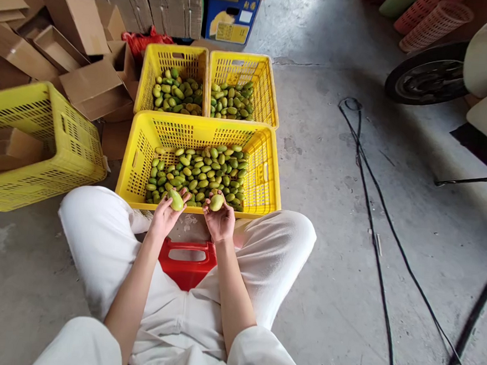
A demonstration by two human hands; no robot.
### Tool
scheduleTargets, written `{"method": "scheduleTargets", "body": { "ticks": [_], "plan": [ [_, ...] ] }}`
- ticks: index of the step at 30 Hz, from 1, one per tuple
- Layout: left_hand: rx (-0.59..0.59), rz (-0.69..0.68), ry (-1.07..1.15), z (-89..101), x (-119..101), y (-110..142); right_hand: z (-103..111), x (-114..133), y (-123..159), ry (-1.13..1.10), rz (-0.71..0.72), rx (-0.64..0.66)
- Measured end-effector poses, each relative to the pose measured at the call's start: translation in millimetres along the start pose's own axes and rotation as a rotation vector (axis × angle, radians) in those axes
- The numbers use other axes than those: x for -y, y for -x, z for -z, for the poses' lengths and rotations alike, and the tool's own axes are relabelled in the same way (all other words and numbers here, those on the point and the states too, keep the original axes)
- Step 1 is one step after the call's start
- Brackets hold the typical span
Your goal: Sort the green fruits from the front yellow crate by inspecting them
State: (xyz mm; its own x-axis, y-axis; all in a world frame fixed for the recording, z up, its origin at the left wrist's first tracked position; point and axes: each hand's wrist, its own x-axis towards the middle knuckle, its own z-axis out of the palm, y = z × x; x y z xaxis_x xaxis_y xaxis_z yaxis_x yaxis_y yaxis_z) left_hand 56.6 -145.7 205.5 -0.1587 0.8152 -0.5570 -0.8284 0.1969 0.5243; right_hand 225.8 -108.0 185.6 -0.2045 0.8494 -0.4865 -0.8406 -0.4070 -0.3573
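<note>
My left hand is closed round a green mango, palm up, at the near rim of a big yellow crate. My right hand grips a second, rounder mango just beside it. The crate holds several green mangoes. Behind it stand two smaller yellow crates, the left one and the right one, each partly filled with green mangoes. I sit on a red stool with knees apart in white trousers.
A tilted yellow crate with cardboard inside lies at left. Cardboard boxes pile up behind it. Black cables run across the concrete floor at right. A scooter wheel and pink baskets are at far right.
</note>
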Motion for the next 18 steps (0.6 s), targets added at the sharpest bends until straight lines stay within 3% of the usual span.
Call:
{"method": "scheduleTargets", "body": {
  "ticks": [7,13,18],
  "plan": [
    [-0.029,0.039,-0.022,-1.0,5.4,-2.8,3.6,-15.1,-0.1,0.043,-0.066,-0.09],
    [-0.075,0.069,-0.008,-3.4,6.8,-4.7,5.9,-18.4,-1.5,0.214,-0.123,-0.125],
    [-0.04,0.117,0.017,-1.4,4.7,-4.4,1.5,-15.4,-0.3,0.125,-0.134,-0.026]
  ]
}}
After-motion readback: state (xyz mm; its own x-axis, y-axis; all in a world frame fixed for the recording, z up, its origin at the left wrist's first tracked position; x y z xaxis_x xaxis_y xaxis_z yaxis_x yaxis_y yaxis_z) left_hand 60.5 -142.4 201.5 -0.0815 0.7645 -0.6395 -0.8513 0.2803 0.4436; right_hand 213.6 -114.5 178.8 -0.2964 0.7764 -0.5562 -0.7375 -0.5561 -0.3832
